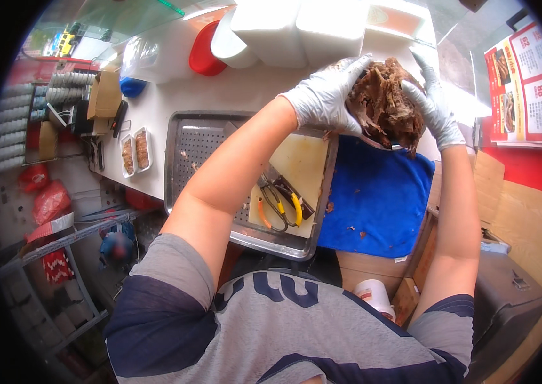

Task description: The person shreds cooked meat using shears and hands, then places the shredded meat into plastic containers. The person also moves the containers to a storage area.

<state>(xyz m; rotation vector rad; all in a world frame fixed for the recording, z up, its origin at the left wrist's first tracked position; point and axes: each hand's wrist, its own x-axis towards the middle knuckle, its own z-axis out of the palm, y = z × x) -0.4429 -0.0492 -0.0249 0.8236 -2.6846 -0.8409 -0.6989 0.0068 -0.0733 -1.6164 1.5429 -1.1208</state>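
Observation:
My left hand [331, 98] and my right hand [432, 105], both in thin white disposable gloves, press from either side on a large heap of cooked, shredded meat [386, 103]. Under the meat the rim of a bowl [372, 143] shows; most of it is hidden. Beneath my left forearm lies a perforated metal tray [204, 144] with a pale cutting board [300, 153] in it. On the board rest scissors with yellow and orange grips [280, 209] and a dark-handled knife or cleaver [303, 206]. A blue cloth [372, 201] bearing meat scraps lies right of the tray.
Two white foam trays with browned food [137, 151] sit left on the counter. White containers [271, 33] and a red lid or container [206, 48] stand at the back. Stacked cups [14, 120] are far left, a printed menu [532, 91] at the right, a white bucket [374, 297] below.

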